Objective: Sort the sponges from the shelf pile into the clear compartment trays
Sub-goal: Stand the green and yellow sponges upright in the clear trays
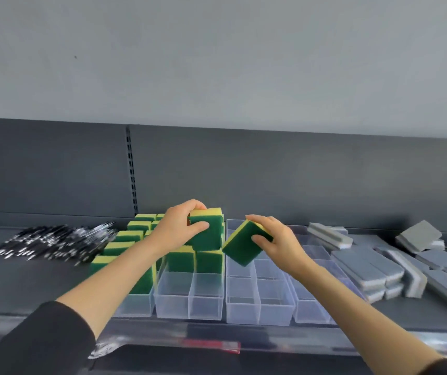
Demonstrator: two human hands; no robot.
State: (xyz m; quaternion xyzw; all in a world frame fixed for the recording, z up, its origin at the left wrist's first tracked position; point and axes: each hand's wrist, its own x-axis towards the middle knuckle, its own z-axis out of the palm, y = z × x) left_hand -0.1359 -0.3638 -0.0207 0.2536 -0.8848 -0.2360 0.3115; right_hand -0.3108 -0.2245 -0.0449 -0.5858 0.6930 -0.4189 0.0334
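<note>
My left hand (175,228) grips a green-and-yellow sponge (208,234) held upright above the filled rear compartments of a clear tray (188,304). In my right hand (276,239) is a second green-and-yellow sponge (241,246), tilted with its green side toward me, over the back of the neighbouring clear tray (260,307). Several green-and-yellow sponges (125,243) stand on edge in the left trays' compartments. The front compartments of the trays hold nothing.
A loose pile of grey sponges (379,266) covers the shelf to the right. A heap of black packaged items (54,240) lies at the left. The dark shelf back panel (271,171) rises behind, and a clear strip (211,345) runs along the shelf's front edge.
</note>
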